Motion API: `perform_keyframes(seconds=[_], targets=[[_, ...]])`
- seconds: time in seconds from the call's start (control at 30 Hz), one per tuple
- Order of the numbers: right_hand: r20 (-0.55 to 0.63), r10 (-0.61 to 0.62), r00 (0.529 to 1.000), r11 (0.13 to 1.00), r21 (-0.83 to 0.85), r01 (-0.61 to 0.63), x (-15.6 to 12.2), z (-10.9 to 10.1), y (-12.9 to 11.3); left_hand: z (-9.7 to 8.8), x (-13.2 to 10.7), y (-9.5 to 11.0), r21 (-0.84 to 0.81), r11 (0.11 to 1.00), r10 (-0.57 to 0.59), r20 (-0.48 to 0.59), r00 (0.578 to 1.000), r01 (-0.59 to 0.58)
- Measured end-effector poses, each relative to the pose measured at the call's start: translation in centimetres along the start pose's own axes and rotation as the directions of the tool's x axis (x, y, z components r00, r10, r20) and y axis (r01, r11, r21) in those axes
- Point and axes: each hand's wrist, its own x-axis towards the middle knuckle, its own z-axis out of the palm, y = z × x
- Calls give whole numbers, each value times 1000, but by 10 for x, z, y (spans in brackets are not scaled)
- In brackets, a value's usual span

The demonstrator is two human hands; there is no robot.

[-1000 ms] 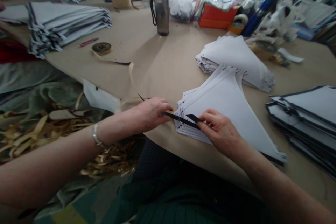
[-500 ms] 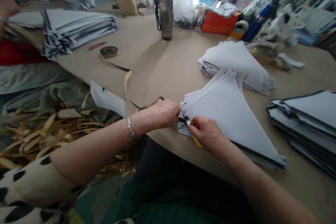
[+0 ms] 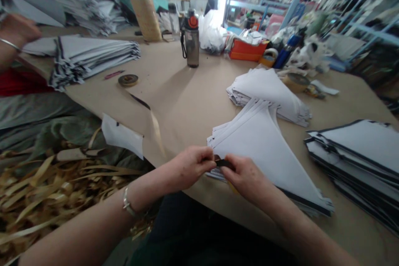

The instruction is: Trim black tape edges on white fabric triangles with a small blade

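My left hand (image 3: 190,165) and my right hand (image 3: 245,173) meet at the near corner of a fanned stack of white sheets (image 3: 264,145). Both hands pinch a short black strip (image 3: 223,162) between their fingertips, right at the stack's corner. A black edging runs along the stack's near edge (image 3: 302,200). A tan backing strip (image 3: 156,126) trails across the brown table (image 3: 193,95) toward a tape roll (image 3: 128,80).
A second white stack (image 3: 269,91) lies behind, a black-edged stack (image 3: 358,149) at right, a grey pile (image 3: 90,56) at left. A dark bottle (image 3: 192,39) and orange box (image 3: 247,50) stand at the back. Another person's hand (image 3: 15,33) is far left. Tan strips (image 3: 46,183) litter the floor.
The long black strip stretched between my hands is now a short piece pinched at the stack's corner. My hands have closed together, and the view has tilted upward.
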Motion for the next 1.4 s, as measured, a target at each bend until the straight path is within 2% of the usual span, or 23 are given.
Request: perform_keyframes(seconds=[0.07, 0.13, 0.23, 0.33, 0.4, 0.47, 0.63, 0.7, 0.77, 0.87, 0.93, 1.0, 1.07, 1.2, 1.3, 1.4], targets=[[-99, 16, 995, 996, 91, -7, -5, -22, 13, 4, -6, -9, -170, 980, -104, -1, 995, 103], [-178, 54, 983, 992, 119, -33, -7, -43, 32, 16, -11, -18, -336, 920, -193, 61, 979, 202], [-205, 84, 975, 994, -50, -96, -4, -63, 66, 47, -17, -24, -473, 838, -238, 133, 962, 272], [-157, 145, 977, 959, -219, -178, -4, -63, 87, 70, -18, -23, -545, 776, -255, 191, 948, 318], [-127, 219, 968, 934, -261, -245, -9, -57, 88, 73, -16, -20, -577, 758, -254, 170, 952, 305], [-118, 261, 958, 914, -288, -285, -19, -49, 82, 69, -12, -17, -591, 764, -250, 97, 963, 258], [-95, 245, 965, 945, -200, -259, -44, -37, 72, 57, 1, -8, -489, 861, -187, -53, 981, 137], [-74, 241, 968, 965, -85, -247, -50, -38, 72, 57, 5, -1, -442, 889, -171, -77, 982, 120], [-73, 240, 968, 965, 121, -231, -52, -44, 70, 58, 7, 7, -411, 905, -168, -110, 980, 109], [-107, 283, 953, 856, 476, -201, -50, -54, 55, 61, 9, 18, -377, 923, -144, -151, 978, 77], [-87, 288, 954, 772, 611, -178, -45, -57, 40, 62, 9, 23, -345, 937, -112, -172, 979, 46], [-46, 250, 967, 749, 642, -163, -40, -55, 27, 64, 8, 26, -303, 953, -79, -195, 978, 17], [-24, 204, 979, 781, 606, -148, -35, -50, 17, 65, 7, 27, -254, 967, -45, -222, 974, -13], [-92, 130, 987, 837, 544, -60, -34, -42, 13, 63, 6, 24, -91, 994, 37, -244, 969, -61], [-140, 208, 968, 813, 575, -92, -44, -47, 21, 52, 2, 20, 95, 993, 88, -218, 972, -68], [-211, 365, 907, 719, 683, -131, -65, -61, 42, 36, -7, 19, 316, 945, 144, -186, 972, -80]])
